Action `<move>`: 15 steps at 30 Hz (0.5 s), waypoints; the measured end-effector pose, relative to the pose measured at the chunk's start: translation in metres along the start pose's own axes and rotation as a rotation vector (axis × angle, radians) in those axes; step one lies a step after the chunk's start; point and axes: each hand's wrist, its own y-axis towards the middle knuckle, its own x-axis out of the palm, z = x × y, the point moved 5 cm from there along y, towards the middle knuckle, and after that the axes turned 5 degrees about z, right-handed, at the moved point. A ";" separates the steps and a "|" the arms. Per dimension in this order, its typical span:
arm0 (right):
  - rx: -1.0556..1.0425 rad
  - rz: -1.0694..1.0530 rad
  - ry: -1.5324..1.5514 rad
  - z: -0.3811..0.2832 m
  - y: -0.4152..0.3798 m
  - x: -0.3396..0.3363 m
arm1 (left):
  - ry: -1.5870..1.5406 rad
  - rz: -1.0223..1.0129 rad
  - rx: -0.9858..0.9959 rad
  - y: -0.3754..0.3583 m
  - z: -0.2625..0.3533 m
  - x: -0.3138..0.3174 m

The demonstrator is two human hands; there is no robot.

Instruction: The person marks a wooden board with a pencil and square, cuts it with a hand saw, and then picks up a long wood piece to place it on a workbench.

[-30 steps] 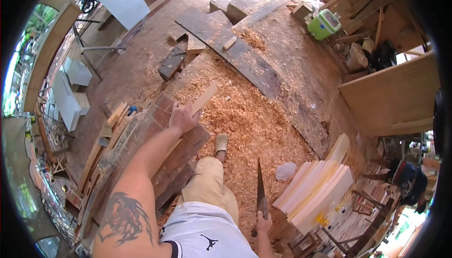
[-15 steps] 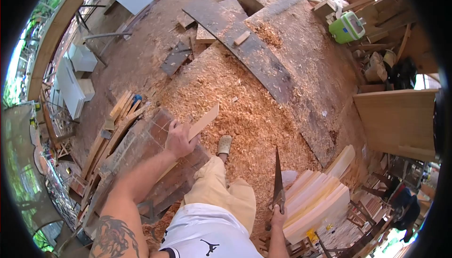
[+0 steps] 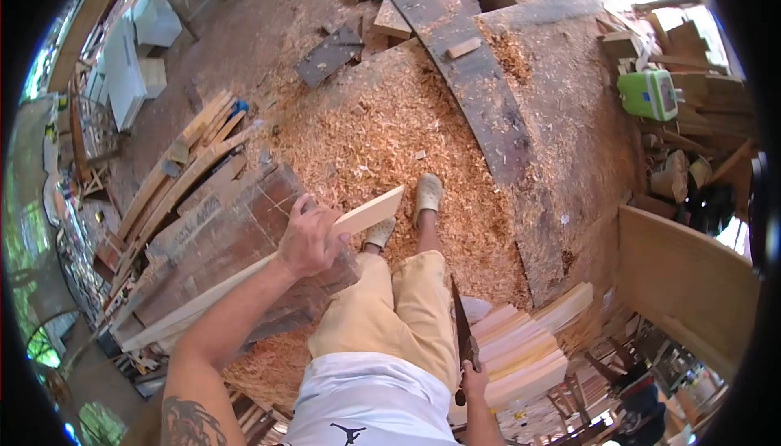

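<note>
My left hand [image 3: 309, 239] is closed round a long pale wooden board [image 3: 373, 210]. One end of the board juts out past my fingers, and the rest runs back to the lower left along the dark workbench [image 3: 244, 222]. Low at my right side, my right hand [image 3: 474, 379] grips the handle of a handsaw [image 3: 463, 324], whose dark blade points away from me beside my leg. The saw and board are well apart.
Wood shavings [image 3: 374, 145] cover the floor round my feet. A stack of pale planks [image 3: 517, 344] lies to the right, near a wooden panel [image 3: 683, 267]. A dark board [image 3: 455, 72] crosses the floor ahead, and curved timbers [image 3: 179, 169] lie at the left. A green cooler [image 3: 648, 95] sits far right.
My view has shifted, and both my feet now show. My left hand still holds the board over the bench. The handsaw has come closer to my right leg.
</note>
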 end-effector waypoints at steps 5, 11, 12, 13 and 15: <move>-0.066 -0.118 -0.289 -0.075 0.060 -0.011 | -0.069 -0.045 -0.164 0.010 0.007 0.005; -0.089 -0.138 -0.244 -0.163 0.120 -0.030 | -0.195 -0.032 -0.356 0.057 0.041 0.015; -0.101 -0.127 -0.234 -0.177 0.124 -0.035 | -0.197 -0.039 -0.362 0.065 0.046 0.018; -0.115 -0.119 -0.220 -0.188 0.131 -0.039 | -0.204 -0.036 -0.368 0.074 0.051 0.024; -0.102 -0.137 -0.193 -0.212 0.142 -0.045 | -0.210 -0.024 -0.378 0.094 0.058 0.039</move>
